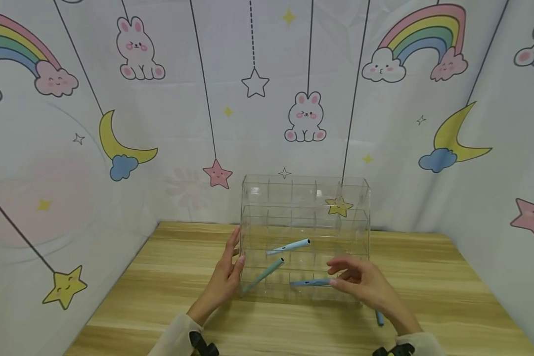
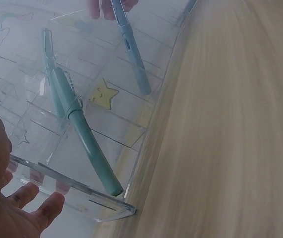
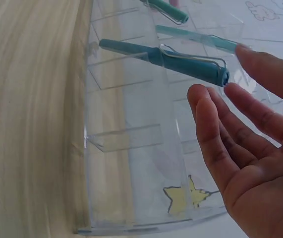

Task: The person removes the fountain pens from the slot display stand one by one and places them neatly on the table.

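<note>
A clear acrylic organizer (image 1: 304,198) with several compartments stands on the wooden table. Three pens lie slanted in it: a light blue pen (image 1: 289,245), a teal pen (image 1: 264,274) and a blue pen (image 1: 309,283). My left hand (image 1: 236,249) lies flat against the organizer's left wall with straight fingers. In the left wrist view, my left hand (image 2: 17,198) touches the wall near the teal pen (image 2: 82,134). My right hand (image 1: 335,276) is open at the organizer's front. In the right wrist view, its fingertips (image 3: 198,96) sit just off the blue pen's (image 3: 181,62) capped end, gripping nothing.
Another blue pen (image 1: 379,318) lies on the table (image 1: 160,287) beside my right wrist, partly hidden. Printed fabric walls (image 1: 71,148) with rainbows, rabbits and stars close in the table at the back and on both sides.
</note>
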Action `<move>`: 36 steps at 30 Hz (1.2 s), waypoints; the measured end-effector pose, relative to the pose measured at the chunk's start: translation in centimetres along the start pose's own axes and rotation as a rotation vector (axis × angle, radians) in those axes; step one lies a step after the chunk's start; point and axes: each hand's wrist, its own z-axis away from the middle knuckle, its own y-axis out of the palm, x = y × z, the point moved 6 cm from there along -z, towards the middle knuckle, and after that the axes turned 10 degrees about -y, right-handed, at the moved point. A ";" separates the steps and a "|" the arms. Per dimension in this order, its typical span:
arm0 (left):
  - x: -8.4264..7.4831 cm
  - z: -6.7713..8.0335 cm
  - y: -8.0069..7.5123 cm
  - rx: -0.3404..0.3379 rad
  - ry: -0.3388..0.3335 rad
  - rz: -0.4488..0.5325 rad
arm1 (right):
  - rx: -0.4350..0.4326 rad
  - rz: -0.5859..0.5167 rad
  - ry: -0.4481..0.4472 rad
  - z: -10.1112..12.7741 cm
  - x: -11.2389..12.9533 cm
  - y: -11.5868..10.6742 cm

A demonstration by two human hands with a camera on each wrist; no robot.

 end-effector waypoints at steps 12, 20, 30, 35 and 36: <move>0.1 0.1 0.1 0.008 -0.019 -0.002 | -0.029 0.056 -0.001 -0.3 0.0 1.4; 0.2 0.0 0.0 0.002 -0.015 0.003 | -0.067 0.087 0.085 -0.4 0.0 1.3; 0.2 0.0 0.0 0.006 -0.019 0.005 | -0.121 0.076 0.075 -0.5 0.2 1.3; 0.1 0.0 -0.1 0.003 -0.019 0.002 | -0.152 0.082 0.037 -0.5 0.8 1.2; 0.0 0.0 -0.1 0.002 -0.016 0.002 | -0.161 0.078 0.032 -0.5 0.9 1.1</move>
